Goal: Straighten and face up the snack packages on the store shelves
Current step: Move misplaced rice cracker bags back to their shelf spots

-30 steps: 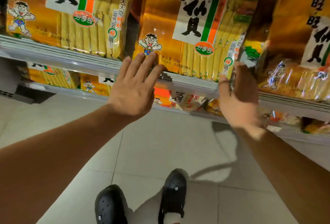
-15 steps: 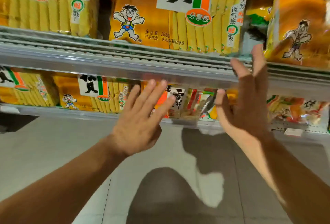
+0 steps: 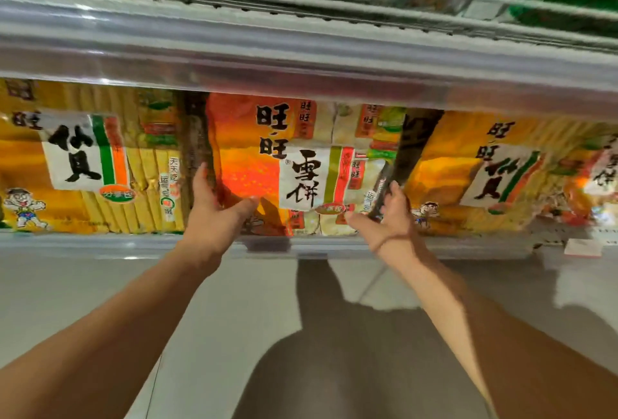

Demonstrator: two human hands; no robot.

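gripping one orange snack bag (image 3: pixel 254 171) by its sides with my left hand (image 3: pixel 214 214) and right hand (image 3: pixel 388 218), between two yellow bags (image 3: pixel 83 157) (image 3: pixel 495 171).

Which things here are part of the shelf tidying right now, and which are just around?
In the job:
- orange-red snack bag with white label, middle of the lower shelf
- left hand gripping its left edge
- right hand gripping its right edge
- yellow snack bag on the left
- yellow snack bag on the right

Just around:
- clear plastic shelf rail
- grey tiled floor
- small white tag
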